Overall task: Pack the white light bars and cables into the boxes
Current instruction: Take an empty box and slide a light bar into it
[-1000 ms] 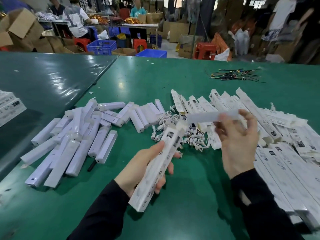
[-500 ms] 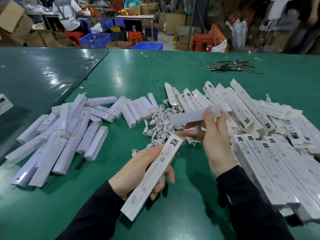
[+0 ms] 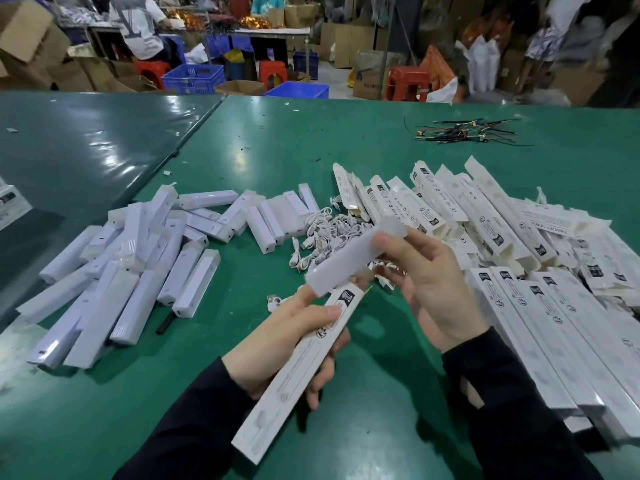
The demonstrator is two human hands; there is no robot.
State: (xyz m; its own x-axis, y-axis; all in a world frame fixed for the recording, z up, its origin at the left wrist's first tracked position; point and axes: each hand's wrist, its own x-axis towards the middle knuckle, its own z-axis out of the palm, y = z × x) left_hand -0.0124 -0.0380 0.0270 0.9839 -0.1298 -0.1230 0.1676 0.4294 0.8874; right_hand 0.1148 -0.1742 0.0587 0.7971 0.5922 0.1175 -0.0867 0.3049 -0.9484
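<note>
My left hand point(image 3: 277, 344) grips a long white printed box point(image 3: 298, 372), tilted with its open end up and to the right. My right hand point(image 3: 429, 282) holds a white light bar point(image 3: 353, 259) in its fingers, the bar's lower end right at the box's mouth. A heap of white light bars point(image 3: 138, 271) lies on the left of the green table point(image 3: 346, 150). Coiled white cables point(image 3: 329, 233) are piled in the middle. Several white boxes point(image 3: 519, 265) are stacked on the right.
A bundle of dark wires point(image 3: 467, 131) lies at the far right of the table. A darker table section point(image 3: 69, 150) adjoins on the left. Beyond the far edge are cardboard boxes, blue crates, red stools and seated people.
My right hand has swung the light bar from level to slanted and brought its lower end down to the mouth of the box. My left hand still grips the box.
</note>
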